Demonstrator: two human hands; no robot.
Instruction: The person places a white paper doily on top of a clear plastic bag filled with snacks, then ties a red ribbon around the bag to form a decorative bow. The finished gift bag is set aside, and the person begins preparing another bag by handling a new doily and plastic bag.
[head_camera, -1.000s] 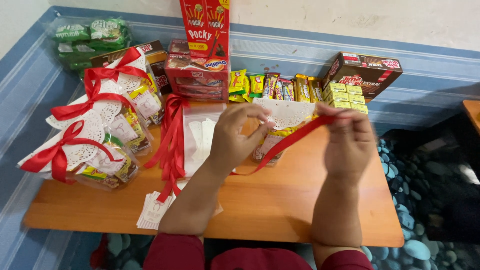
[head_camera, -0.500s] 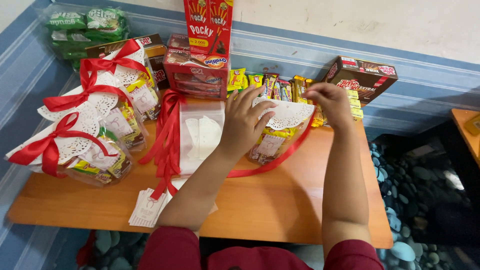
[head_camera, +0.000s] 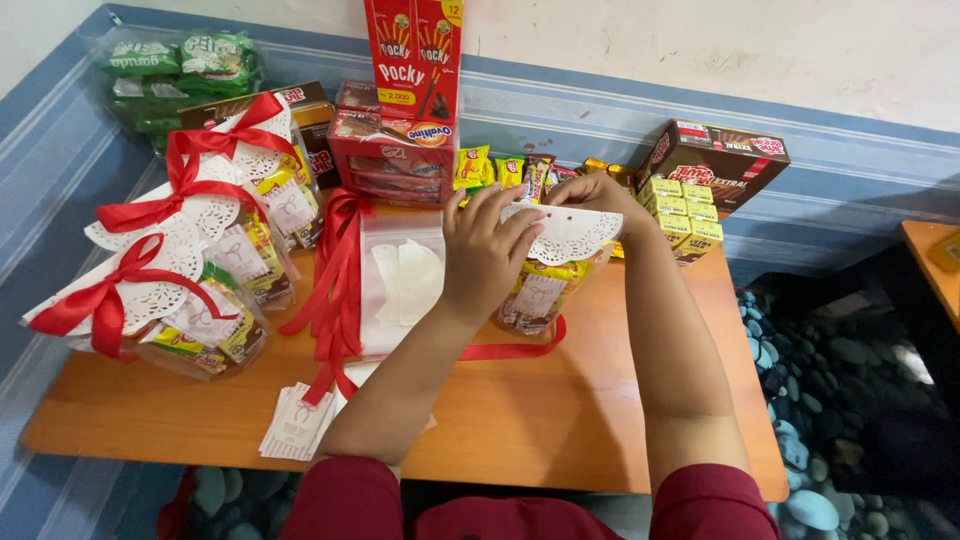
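My left hand (head_camera: 483, 250) and my right hand (head_camera: 592, 193) both hold a clear snack bag (head_camera: 540, 290) topped with a white paper doily (head_camera: 565, 233). The bag stands in the middle of a small wooden table (head_camera: 520, 420). My left fingers press the doily's left edge. My right hand grips behind its top, by the punched holes. A red ribbon (head_camera: 515, 349) lies loose on the table, curling under the bag's lower end.
Three finished bags with red bows (head_camera: 170, 270) lie at the left. A bundle of red ribbons (head_camera: 335, 285), clear empty bags (head_camera: 400, 280) and paper tags (head_camera: 295, 425) sit beside my left arm. Snack boxes (head_camera: 410, 60) and a brown carton (head_camera: 722, 160) line the back.
One second ago my hands pulled the red ribbon taut between them. Now the ribbon lies on the table and both hands have moved up onto the doily at the bag's top.
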